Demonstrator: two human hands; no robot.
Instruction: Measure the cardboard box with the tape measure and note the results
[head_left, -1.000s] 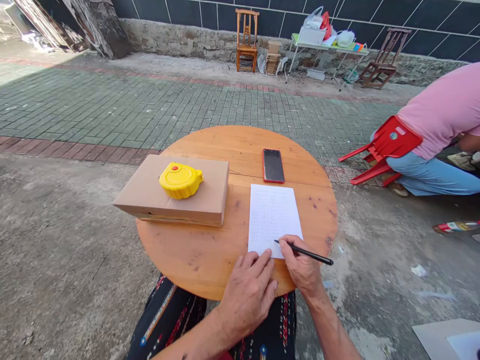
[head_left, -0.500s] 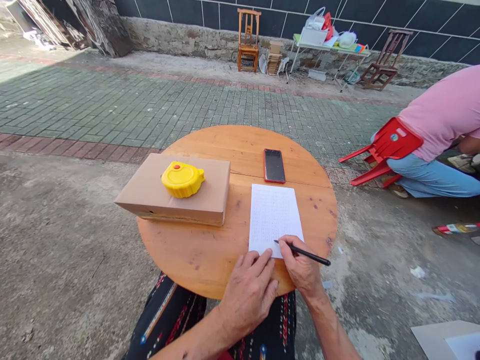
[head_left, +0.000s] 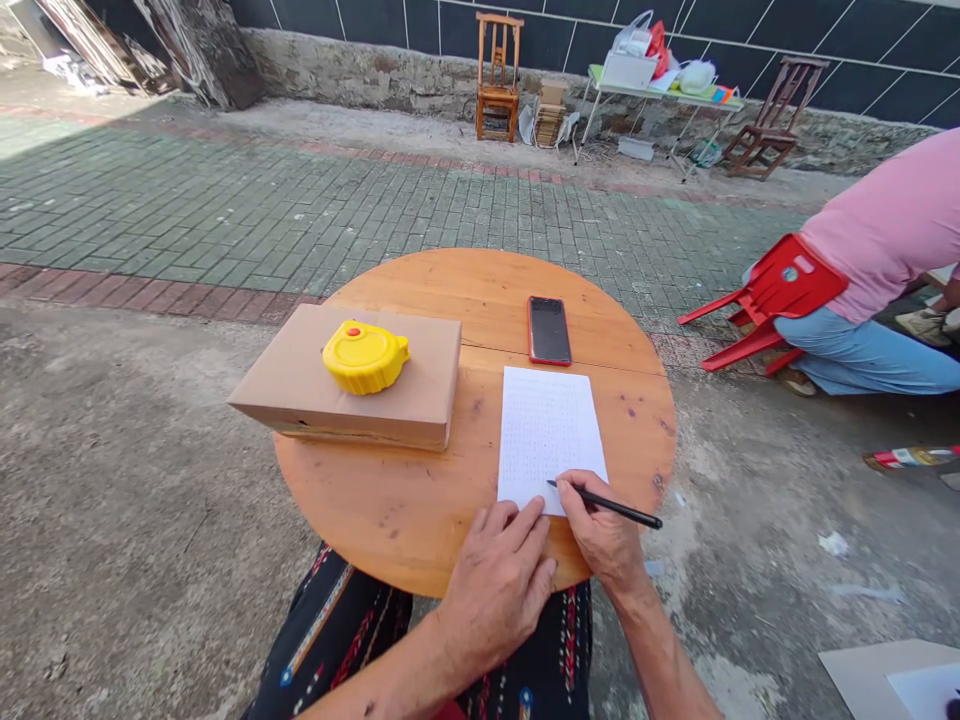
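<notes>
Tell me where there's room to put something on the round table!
The table is bare between cardboard box and paper, on the box's near side, and left of the phone. Crowded: the paper's near edge, with left hand, right hand and pen.

Left grip (head_left: 499, 580) palm-down, fingers (head_left: 528, 518) slightly bent; right grip (head_left: 606, 537) curled into pinch.
</notes>
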